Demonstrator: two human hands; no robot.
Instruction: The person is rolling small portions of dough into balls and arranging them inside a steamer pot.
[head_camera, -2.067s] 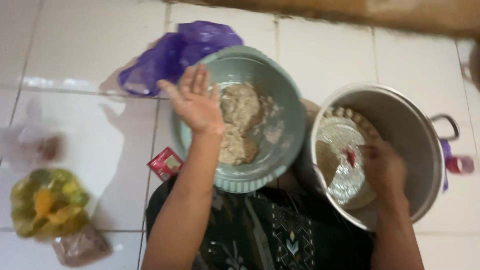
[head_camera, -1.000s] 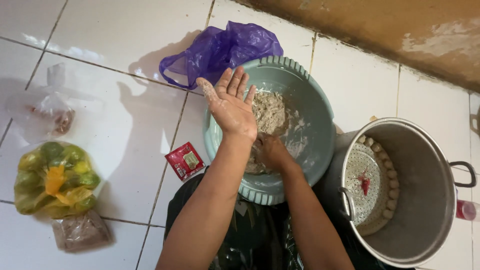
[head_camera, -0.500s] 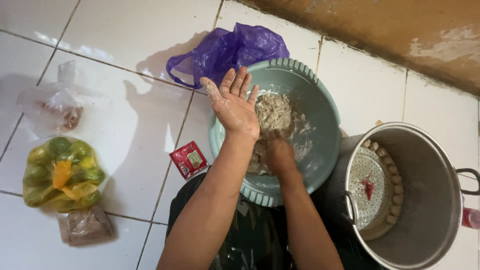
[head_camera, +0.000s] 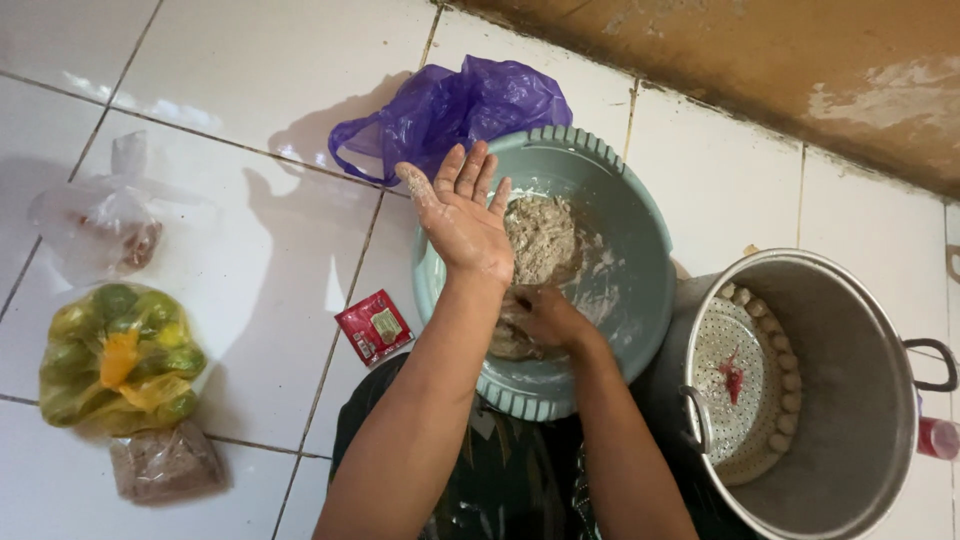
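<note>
The right hand (head_camera: 540, 318) is down inside the grey-green basin (head_camera: 640, 215), its fingers closed into the pale dough mass (head_camera: 540, 238), so it is clearly the nearer hand. The dough lies from about 12 o'clock to 6 o'clock along the basin's left inner side. The left hand (head_camera: 462, 215) hovers over the basin's rim at 9 o'clock, palm up, fingers spread and dusted with dough, holding nothing. The steel pot (head_camera: 860, 400) with small balls (head_camera: 785, 385) on its perforated tray stands at 3 o'clock from the basin.
</note>
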